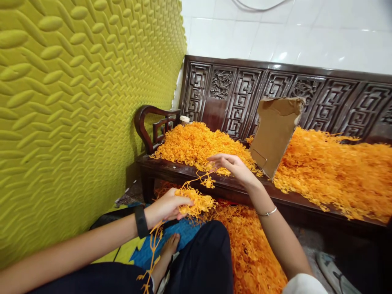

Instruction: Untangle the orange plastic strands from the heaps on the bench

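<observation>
From my remote seat I watch a bunch of orange plastic sprigs (197, 203) gripped in the left hand (165, 208), fingers closed round it, just in front of the carved wooden bench (214, 187) and below its seat edge. A thin orange strand (199, 178) runs up from the bunch to the right hand (232, 165), which pinches it between thumb and fingertips over the bench's front edge, the other fingers loose. A black wristband (141, 221) sits on the left wrist and a thin bracelet (268, 212) on the right.

On the bench seat lie two orange heaps (196, 143), with a torn cardboard sheet (274, 136) leaning against the backrest between them. More orange sprigs (251, 253) cover the floor under the bench. A green padded wall (76, 102) stands left of the bench.
</observation>
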The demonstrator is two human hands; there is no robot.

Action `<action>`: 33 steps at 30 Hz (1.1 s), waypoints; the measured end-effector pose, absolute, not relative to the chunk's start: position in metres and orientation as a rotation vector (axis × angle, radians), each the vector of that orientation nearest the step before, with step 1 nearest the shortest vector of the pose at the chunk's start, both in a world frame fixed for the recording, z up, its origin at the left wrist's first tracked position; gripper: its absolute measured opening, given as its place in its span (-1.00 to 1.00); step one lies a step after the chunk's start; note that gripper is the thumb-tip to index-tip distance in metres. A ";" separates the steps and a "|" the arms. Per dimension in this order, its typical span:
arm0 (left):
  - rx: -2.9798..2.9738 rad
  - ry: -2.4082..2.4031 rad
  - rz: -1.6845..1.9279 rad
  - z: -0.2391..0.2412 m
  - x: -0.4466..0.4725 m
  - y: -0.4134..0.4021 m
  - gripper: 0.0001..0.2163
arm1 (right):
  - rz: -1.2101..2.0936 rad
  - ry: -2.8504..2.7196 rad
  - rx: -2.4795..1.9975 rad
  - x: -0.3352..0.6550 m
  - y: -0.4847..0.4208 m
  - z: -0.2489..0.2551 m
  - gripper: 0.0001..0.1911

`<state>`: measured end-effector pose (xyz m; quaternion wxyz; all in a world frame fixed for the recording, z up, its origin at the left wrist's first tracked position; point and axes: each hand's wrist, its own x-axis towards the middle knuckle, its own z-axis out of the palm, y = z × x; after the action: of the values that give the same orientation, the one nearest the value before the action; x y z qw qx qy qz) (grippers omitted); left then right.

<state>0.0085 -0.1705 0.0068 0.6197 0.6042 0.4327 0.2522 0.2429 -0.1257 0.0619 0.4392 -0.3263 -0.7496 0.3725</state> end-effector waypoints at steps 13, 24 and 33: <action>1.464 0.976 0.623 0.009 0.016 -0.175 -0.83 | 0.391 -1.118 -0.797 0.278 -0.107 0.086 -0.88; 1.441 1.027 0.610 0.007 0.016 -0.170 -0.81 | 0.195 -1.582 -1.180 0.315 -0.044 0.055 -0.50; 1.438 1.045 0.635 -0.003 0.009 -0.163 -0.83 | 1.030 -2.074 -0.826 0.225 -0.108 0.057 -0.57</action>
<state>0.0094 -0.1635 -0.0030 0.5869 0.6169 0.4481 0.2723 0.2251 -0.1078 0.0570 0.3348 -0.3167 -0.7949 0.3946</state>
